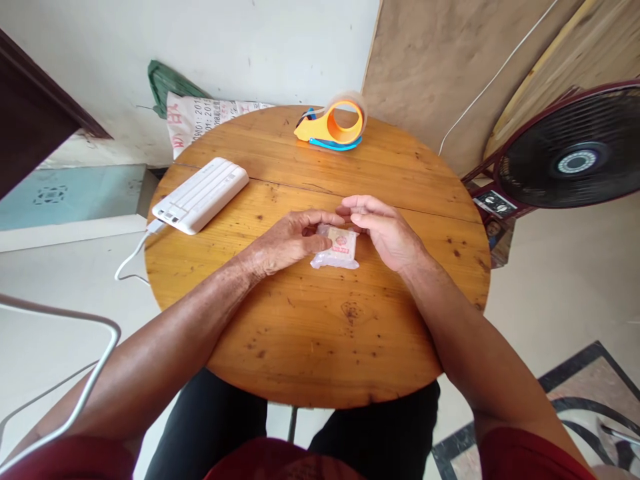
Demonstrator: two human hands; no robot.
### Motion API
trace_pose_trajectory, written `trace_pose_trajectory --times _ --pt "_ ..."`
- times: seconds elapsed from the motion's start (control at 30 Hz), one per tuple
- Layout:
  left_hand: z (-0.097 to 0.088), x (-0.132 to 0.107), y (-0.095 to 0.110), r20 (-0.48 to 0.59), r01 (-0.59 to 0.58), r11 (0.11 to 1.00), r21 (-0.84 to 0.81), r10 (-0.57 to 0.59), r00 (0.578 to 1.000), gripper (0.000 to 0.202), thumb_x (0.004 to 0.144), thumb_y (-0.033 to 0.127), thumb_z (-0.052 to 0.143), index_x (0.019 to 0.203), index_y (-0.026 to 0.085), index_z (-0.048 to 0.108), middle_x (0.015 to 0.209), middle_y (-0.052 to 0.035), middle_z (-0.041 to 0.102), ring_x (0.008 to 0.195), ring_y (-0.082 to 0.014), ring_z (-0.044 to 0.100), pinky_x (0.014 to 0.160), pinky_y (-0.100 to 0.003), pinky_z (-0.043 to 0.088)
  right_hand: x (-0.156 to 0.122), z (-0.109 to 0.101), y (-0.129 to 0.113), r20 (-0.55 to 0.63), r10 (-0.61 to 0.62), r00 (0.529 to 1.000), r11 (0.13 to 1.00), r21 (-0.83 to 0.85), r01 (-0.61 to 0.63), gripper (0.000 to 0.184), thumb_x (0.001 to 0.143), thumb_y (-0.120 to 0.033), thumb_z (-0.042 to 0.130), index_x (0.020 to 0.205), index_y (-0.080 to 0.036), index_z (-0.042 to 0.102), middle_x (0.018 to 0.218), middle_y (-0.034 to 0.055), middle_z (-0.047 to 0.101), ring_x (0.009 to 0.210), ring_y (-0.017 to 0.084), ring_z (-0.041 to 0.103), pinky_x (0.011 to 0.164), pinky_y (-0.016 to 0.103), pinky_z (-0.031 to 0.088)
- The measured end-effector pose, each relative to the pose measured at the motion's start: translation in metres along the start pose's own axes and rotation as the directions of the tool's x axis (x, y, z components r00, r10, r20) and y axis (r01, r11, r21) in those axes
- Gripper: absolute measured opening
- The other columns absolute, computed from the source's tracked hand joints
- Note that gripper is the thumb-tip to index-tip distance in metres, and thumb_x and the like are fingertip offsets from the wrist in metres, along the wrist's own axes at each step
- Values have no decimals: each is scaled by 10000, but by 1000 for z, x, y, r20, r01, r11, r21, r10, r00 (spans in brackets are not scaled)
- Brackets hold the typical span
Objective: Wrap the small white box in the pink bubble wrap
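A small square cream packet with red print (343, 244), in a crinkled clear plastic wrapper, lies near the middle of the round wooden table. My left hand (295, 241) holds it from the left, thumb on its upper face and fingers stretched along its far edge. On the other side, my right hand (384, 230) is loosely curved at the packet's far right corner, with thumb and fingers apart. Both hands' fingertips come close together just beyond the packet. The left fingers hide part of its far and left edges.
An orange and blue tape dispenser (335, 128) with clear tape stands at the table's (320, 333) far side. To the left lies a white power bank (203, 195) with a white cable (131, 259) plugged in. A black fan (575, 150) stands at the right, beyond the table edge.
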State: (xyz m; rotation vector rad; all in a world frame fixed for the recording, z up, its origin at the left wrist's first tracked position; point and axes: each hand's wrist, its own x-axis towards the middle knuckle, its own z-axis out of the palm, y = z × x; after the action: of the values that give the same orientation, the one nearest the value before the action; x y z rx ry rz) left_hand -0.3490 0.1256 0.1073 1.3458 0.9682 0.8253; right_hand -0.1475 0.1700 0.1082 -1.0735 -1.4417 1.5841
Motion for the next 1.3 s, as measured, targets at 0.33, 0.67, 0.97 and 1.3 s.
trace_pose_trajectory --times 0.33,0.67,0.97,1.3 --pt "-2 -1 5 -242 46 996 77 -26 970 374 744 269 620 1098 164 678 1005 -42 706 914 -191 629 938 -372 460 -2 -4 -7 -15 -72 997 993 -92 70 94 728 -241 657 801 -217 710 931 15 737 900 203 677 840 377 502" --pt "0 -1 11 -340 140 962 237 -53 939 329 732 308 610 1008 151 696 937 -41 709 819 -174 602 785 -310 481 -8 -9 -15 24 -193 981 945 -264 193 70 784 -290 695 777 -221 702 868 6 727 851 181 648 830 352 499" --pt "-4 0 8 -326 163 951 262 -71 943 362 727 354 624 1003 132 694 772 -24 645 668 -131 518 618 -265 416 -12 -10 -20 123 -139 983 906 -384 177 119 768 -312 723 805 -211 672 1000 20 711 874 182 648 818 348 498" --pt "-6 2 4 -295 174 949 264 -92 951 349 732 353 625 1001 141 692 752 -19 636 659 -130 520 594 -254 408 -16 -3 -22 294 -252 922 688 -616 385 165 761 -283 739 887 -226 650 1084 31 689 1012 230 637 956 415 461"
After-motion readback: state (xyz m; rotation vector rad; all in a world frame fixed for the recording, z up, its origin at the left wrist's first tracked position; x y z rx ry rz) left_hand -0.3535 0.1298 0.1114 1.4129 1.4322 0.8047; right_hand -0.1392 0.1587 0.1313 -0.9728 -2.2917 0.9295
